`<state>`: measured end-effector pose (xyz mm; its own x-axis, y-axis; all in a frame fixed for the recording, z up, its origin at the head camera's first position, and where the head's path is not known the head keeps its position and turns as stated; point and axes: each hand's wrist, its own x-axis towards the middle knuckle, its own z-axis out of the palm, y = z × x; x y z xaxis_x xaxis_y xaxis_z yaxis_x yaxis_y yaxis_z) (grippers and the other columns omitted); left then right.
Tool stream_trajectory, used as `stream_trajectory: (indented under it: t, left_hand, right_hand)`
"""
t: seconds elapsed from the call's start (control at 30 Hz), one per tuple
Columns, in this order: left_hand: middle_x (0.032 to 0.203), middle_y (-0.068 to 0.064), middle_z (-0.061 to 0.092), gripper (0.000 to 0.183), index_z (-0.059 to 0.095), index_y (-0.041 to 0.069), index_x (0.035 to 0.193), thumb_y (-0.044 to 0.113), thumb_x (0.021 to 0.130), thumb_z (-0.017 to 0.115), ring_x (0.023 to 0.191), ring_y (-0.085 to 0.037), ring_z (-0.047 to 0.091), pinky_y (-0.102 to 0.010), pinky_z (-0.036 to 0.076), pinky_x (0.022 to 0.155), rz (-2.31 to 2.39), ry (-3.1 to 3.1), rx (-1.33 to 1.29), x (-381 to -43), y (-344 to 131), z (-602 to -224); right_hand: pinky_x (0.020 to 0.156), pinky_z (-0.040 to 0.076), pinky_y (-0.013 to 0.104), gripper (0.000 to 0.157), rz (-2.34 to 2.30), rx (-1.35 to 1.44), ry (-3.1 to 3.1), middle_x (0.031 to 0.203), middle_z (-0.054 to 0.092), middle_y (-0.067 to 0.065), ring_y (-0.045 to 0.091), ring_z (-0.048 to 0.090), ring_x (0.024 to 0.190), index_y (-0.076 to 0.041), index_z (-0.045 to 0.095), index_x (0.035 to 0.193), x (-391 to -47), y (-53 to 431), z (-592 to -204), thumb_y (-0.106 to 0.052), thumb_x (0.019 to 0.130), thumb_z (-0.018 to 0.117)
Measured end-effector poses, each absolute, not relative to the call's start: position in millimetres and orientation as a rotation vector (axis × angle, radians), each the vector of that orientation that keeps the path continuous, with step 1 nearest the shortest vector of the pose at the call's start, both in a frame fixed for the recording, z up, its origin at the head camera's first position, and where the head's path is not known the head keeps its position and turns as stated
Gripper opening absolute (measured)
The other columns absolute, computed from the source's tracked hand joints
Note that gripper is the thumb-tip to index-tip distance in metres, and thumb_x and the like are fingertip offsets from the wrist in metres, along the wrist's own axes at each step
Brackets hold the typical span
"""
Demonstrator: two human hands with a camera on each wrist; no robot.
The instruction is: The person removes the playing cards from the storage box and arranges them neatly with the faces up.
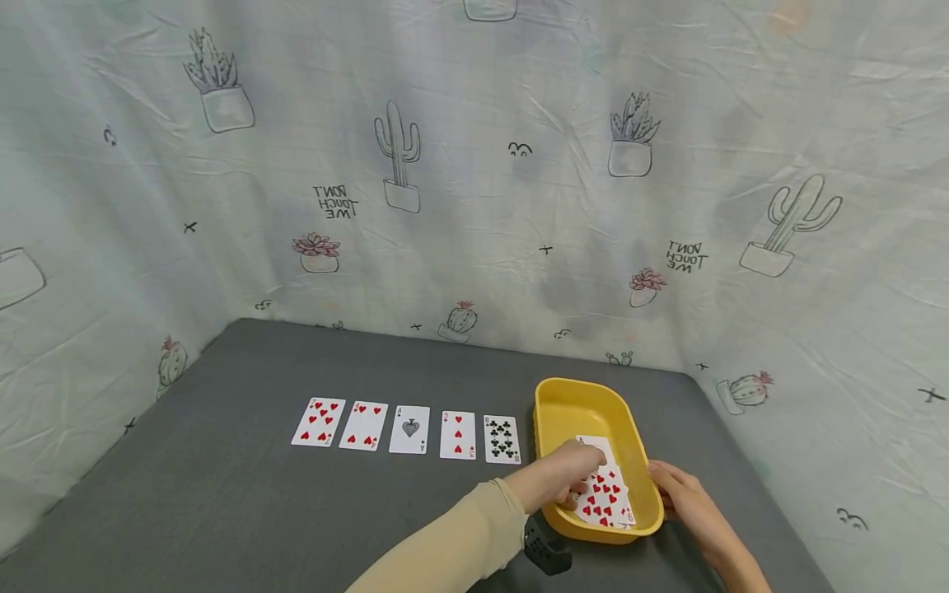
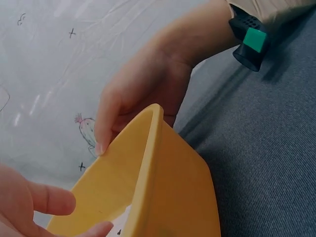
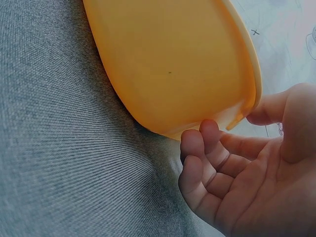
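Note:
A yellow plastic basket (image 1: 582, 395) stands on the dark table, with several loose playing cards (image 1: 606, 501) at its near end; red hearts show on the upper ones. My left hand (image 1: 558, 473) reaches over the near left rim, fingers just above these cards. In the left wrist view its thumb (image 2: 54, 198) stands apart from a fingertip, and no card shows between them. My right hand (image 1: 691, 504) grips the basket's right rim, thumb at the edge and the other fingers bent against the outer wall (image 3: 177, 64).
Left of the basket lies a row of several face-up cards, from a seven of hearts (image 1: 319, 422) past an ace of spades (image 1: 409, 430) to a clubs card (image 1: 502, 440). A pale curtain (image 1: 474, 165) printed with cacti closes off the table's back and sides.

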<state>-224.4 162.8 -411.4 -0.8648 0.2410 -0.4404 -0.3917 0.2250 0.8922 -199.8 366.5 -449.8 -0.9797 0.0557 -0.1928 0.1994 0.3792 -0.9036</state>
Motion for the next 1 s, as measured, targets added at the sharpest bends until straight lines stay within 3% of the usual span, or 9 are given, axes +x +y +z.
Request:
stream_trajectory:
  t: [0.13,0.27,0.53,0.67,0.77,0.9,1.0]
  left_hand:
    - [0.097,-0.013,0.05,0.033,0.055,-0.001,0.12,0.016,0.092,0.062,0.089,-0.034,0.053,-0.048,0.056,0.076,1.697,1.987,-0.132,-224.3,162.1,-412.2]
    - [0.101,-0.015,0.051,0.044,0.05,-0.003,0.131,0.014,0.092,0.062,0.091,-0.035,0.053,-0.05,0.057,0.076,1.715,1.954,-0.13,-224.1,161.5,-412.3]
    - [0.093,-0.018,0.051,0.039,0.051,-0.002,0.126,0.015,0.093,0.063,0.077,-0.028,0.052,-0.037,0.058,0.074,1.765,1.897,-0.197,-224.5,163.4,-412.9]
    - [0.082,-0.016,0.051,0.036,0.053,0.0,0.124,0.016,0.093,0.063,0.06,-0.018,0.044,-0.023,0.054,0.059,1.767,1.907,-0.221,-226.7,164.1,-414.5]
    - [0.071,-0.009,0.046,0.032,0.054,0.001,0.121,0.015,0.093,0.061,0.051,-0.012,0.036,-0.016,0.045,0.046,1.797,1.879,-0.227,-227.4,163.6,-416.2]
    - [0.063,-0.002,0.039,0.026,0.052,0.002,0.116,0.012,0.093,0.059,0.047,-0.008,0.027,-0.015,0.035,0.043,1.85,1.829,-0.226,-226.7,163.3,-416.5]
    - [0.067,-0.004,0.047,0.024,0.053,0.001,0.113,0.01,0.092,0.062,0.049,-0.01,0.037,-0.019,0.045,0.048,1.84,1.852,-0.202,-224.7,163.7,-413.9]
  right_hand:
    - [0.07,0.057,0.036,0.055,-1.672,0.234,2.498,0.112,0.065,0.021,0.026,0.067,0.093,0.015,0.04,0.138,-199.1,365.4,-449.0,-0.03,0.106,0.042]
    - [0.07,0.057,0.037,0.055,-1.67,0.232,2.497,0.112,0.065,0.021,0.026,0.067,0.092,0.015,0.041,0.137,-199.3,365.7,-449.2,-0.03,0.107,0.042]
    - [0.07,0.057,0.037,0.059,-1.653,0.223,2.5,0.113,0.065,0.021,0.026,0.067,0.093,0.016,0.04,0.137,-201.0,367.1,-450.5,-0.034,0.106,0.042]
    - [0.071,0.057,0.037,0.059,-1.654,0.235,2.496,0.114,0.065,0.022,0.027,0.067,0.094,0.016,0.039,0.138,-201.3,367.4,-451.1,-0.034,0.106,0.043]
    - [0.071,0.057,0.037,0.061,-1.648,0.239,2.496,0.114,0.065,0.022,0.027,0.067,0.094,0.017,0.038,0.138,-202.1,367.9,-452.0,-0.035,0.106,0.043]
    - [0.071,0.057,0.038,0.062,-1.646,0.252,2.496,0.114,0.064,0.022,0.026,0.067,0.094,0.017,0.038,0.138,-202.9,368.0,-452.4,-0.036,0.106,0.043]
    - [0.071,0.057,0.038,0.06,-1.65,0.252,2.497,0.115,0.064,0.023,0.026,0.067,0.094,0.017,0.038,0.138,-202.6,367.6,-452.5,-0.034,0.106,0.042]
